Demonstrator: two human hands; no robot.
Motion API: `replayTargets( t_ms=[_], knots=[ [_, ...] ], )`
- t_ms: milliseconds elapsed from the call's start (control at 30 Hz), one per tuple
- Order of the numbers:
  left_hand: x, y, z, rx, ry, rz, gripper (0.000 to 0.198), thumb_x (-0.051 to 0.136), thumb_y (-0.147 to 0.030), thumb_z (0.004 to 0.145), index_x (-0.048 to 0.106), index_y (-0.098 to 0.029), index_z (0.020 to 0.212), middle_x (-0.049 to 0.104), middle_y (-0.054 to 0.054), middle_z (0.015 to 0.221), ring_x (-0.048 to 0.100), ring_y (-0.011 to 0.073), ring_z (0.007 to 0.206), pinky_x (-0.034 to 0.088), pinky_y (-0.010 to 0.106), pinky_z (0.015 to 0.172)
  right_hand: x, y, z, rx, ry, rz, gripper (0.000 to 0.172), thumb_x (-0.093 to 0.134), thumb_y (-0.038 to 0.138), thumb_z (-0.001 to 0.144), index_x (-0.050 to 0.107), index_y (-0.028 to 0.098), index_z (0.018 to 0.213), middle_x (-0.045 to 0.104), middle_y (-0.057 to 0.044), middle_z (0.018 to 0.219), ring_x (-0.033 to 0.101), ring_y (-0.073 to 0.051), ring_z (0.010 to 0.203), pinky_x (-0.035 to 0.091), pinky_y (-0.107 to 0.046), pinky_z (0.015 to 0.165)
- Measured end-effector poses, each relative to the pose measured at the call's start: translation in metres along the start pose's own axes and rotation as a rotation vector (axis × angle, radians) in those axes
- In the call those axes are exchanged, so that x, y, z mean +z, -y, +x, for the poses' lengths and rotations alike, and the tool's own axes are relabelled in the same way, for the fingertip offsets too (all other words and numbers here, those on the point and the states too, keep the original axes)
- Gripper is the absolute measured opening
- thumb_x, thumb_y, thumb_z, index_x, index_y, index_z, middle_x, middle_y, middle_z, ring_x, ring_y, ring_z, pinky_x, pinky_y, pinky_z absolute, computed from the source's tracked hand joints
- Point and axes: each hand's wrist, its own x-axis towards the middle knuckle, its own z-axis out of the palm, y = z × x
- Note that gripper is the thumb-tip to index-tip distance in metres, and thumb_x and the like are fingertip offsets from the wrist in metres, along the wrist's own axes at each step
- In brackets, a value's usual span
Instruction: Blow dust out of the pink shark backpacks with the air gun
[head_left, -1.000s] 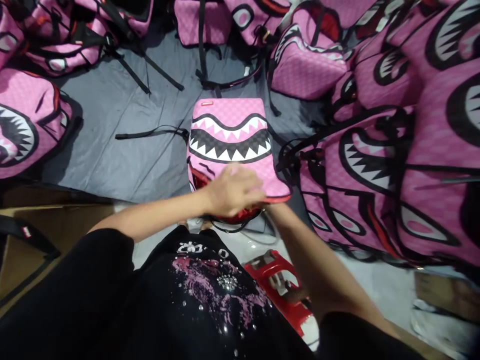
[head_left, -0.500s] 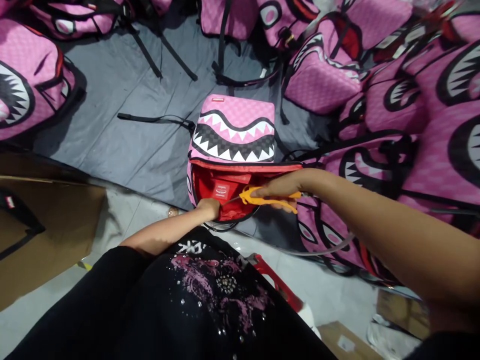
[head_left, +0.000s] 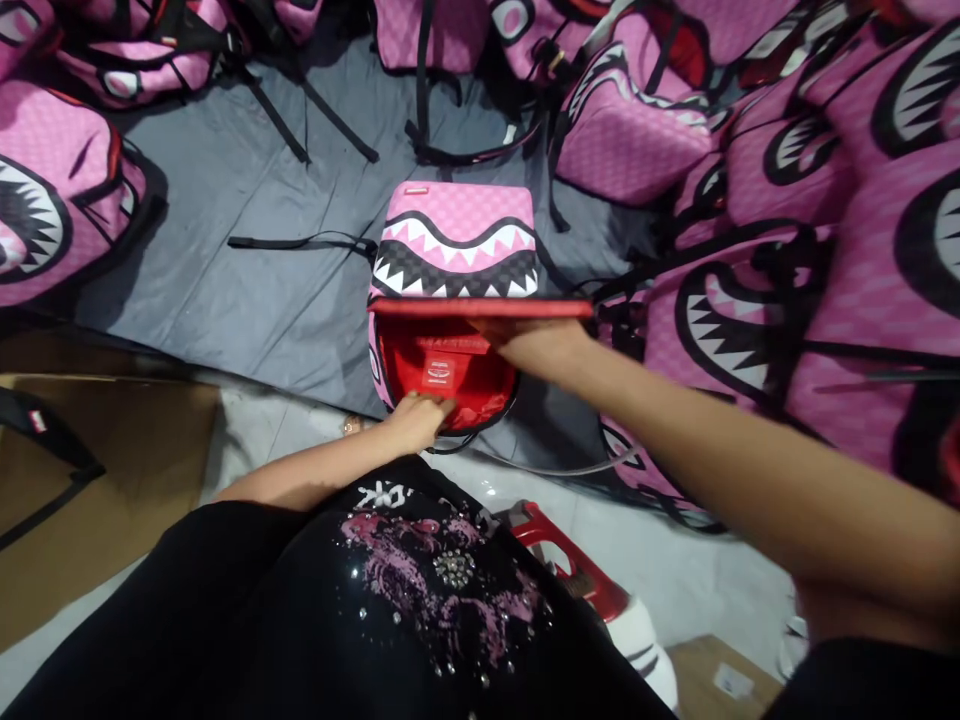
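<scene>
A pink checkered backpack [head_left: 459, 200] with a printed shark mouth lies unzipped on the grey sheet, its red lining [head_left: 476, 375] showing. My left hand [head_left: 420, 422] is closed on the near left rim of its opening, fingers over the edge. Under the raised red-edged panel [head_left: 480, 309] reaches my right hand [head_left: 529, 345]. Its fingers are hidden there, so whether they hold anything cannot be made out. Inside, a red label [head_left: 438, 373] sits on the lining. A thin clear hose [head_left: 559, 468] curves past the near side of the bag.
Pink shark-print backpacks crowd the right side [head_left: 731, 330], and another backpack [head_left: 67, 190] sits at left. Loose black straps [head_left: 281, 243] lie on the grey sheet [head_left: 225, 190]. Cardboard boxes [head_left: 112, 480] and a red stool-like thing [head_left: 574, 560] stand on the floor.
My right hand has moved up and left beneath the panel. The yellow air blow gun it held is out of sight. My left hand stays at the rim, and the panel has shifted.
</scene>
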Motion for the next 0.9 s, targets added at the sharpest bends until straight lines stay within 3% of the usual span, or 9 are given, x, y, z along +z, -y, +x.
replayTargets(
  t_ms=[100, 167, 233, 300, 367, 433, 600, 767, 900],
  knots=[
    [-0.042, -0.004, -0.014, 0.041, -0.639, 0.060, 0.051, 0.044, -0.029, 0.096, 0.041, -0.032, 0.147, 0.047, 0.008, 0.150, 0.034, 0.0326, 0.143, 0.024, 0.056, 0.117, 0.045, -0.010, -0.029, 0.010, -0.059, -0.308, 0.027, 0.052, 0.031, 0.097, 0.056, 0.014, 0.117, 0.067, -0.016, 0.094, 0.063, -0.029, 0.096, 0.050, -0.041, 0.084],
    [-0.079, 0.004, -0.013, -0.029, -0.917, 0.080, 0.055, 0.055, -0.030, 0.092, 0.043, -0.032, 0.146, 0.046, 0.010, 0.149, 0.028, 0.0355, 0.145, 0.016, 0.061, 0.118, 0.074, -0.015, -0.040, 0.079, -0.111, -0.460, 0.036, 0.046, 0.039, 0.099, 0.051, 0.012, 0.122, 0.065, -0.021, 0.099, 0.065, -0.032, 0.095, 0.050, -0.044, 0.083],
    [-0.112, 0.021, -0.003, -0.050, -0.923, 0.071, 0.056, 0.062, -0.021, 0.086, 0.050, -0.026, 0.141, 0.059, 0.013, 0.132, 0.039, 0.0359, 0.138, 0.023, 0.060, 0.114, 0.093, -0.019, -0.040, 0.126, -0.151, -0.514, 0.042, 0.043, 0.044, 0.099, 0.048, 0.010, 0.125, 0.064, -0.024, 0.102, 0.066, -0.034, 0.095, 0.051, -0.044, 0.080],
    [-0.133, 0.041, 0.011, -0.012, -0.807, 0.022, 0.045, 0.064, -0.014, 0.080, 0.063, -0.022, 0.124, 0.070, 0.011, 0.101, 0.057, 0.0327, 0.117, 0.039, 0.052, 0.103, 0.099, -0.024, -0.035, 0.204, -0.204, -0.498, 0.041, 0.039, 0.041, 0.100, 0.046, 0.009, 0.126, 0.065, -0.025, 0.101, 0.068, -0.034, 0.094, 0.052, -0.042, 0.078],
    [-0.142, 0.058, 0.024, 0.000, -0.768, -0.046, 0.028, 0.064, -0.012, 0.076, 0.071, -0.020, 0.102, 0.068, 0.008, 0.077, 0.065, 0.0295, 0.095, 0.048, 0.043, 0.086, 0.093, -0.033, -0.034, 0.338, -0.282, -0.467, 0.039, 0.037, 0.038, 0.101, 0.046, 0.008, 0.124, 0.066, -0.026, 0.098, 0.069, -0.034, 0.092, 0.052, -0.042, 0.077],
    [-0.143, 0.067, 0.035, -0.013, -0.841, -0.102, 0.014, 0.064, -0.014, 0.076, 0.071, -0.020, 0.086, 0.065, 0.006, 0.068, 0.065, 0.0271, 0.084, 0.049, 0.038, 0.074, 0.080, -0.046, -0.044, 0.450, -0.317, -0.439, 0.036, 0.041, 0.037, 0.099, 0.050, 0.008, 0.119, 0.067, -0.025, 0.093, 0.069, -0.034, 0.090, 0.052, -0.043, 0.076],
    [-0.139, 0.068, 0.046, 0.056, -0.947, -0.145, 0.005, 0.063, -0.020, 0.077, 0.069, -0.020, 0.076, 0.064, 0.006, 0.066, 0.063, 0.0227, 0.074, 0.045, 0.032, 0.064, 0.045, -0.069, -0.090, 0.527, 0.147, 0.074, 0.026, 0.067, 0.041, 0.086, 0.059, 0.017, 0.086, 0.058, -0.006, 0.056, 0.061, -0.024, 0.050, 0.048, -0.034, 0.052],
    [-0.144, 0.068, 0.046, 0.061, -0.914, -0.163, 0.004, 0.065, -0.021, 0.076, 0.067, -0.019, 0.075, 0.063, 0.006, 0.064, 0.063, 0.0241, 0.077, 0.045, 0.033, 0.067, 0.020, -0.072, -0.084, 0.640, 0.214, 0.272, 0.022, 0.067, 0.037, 0.086, 0.055, 0.020, 0.078, 0.050, 0.001, 0.047, 0.044, -0.014, 0.032, 0.032, -0.024, 0.035],
    [-0.147, 0.073, 0.044, 0.065, -0.911, -0.172, 0.011, 0.067, -0.026, 0.078, 0.064, -0.019, 0.070, 0.060, 0.005, 0.060, 0.063, 0.0240, 0.076, 0.045, 0.034, 0.068, 0.030, -0.084, -0.078, 0.599, 0.355, 0.700, 0.029, 0.057, 0.047, 0.091, 0.052, 0.021, 0.079, 0.043, 0.004, 0.046, 0.040, -0.011, 0.034, 0.030, -0.022, 0.035]
  ],
)
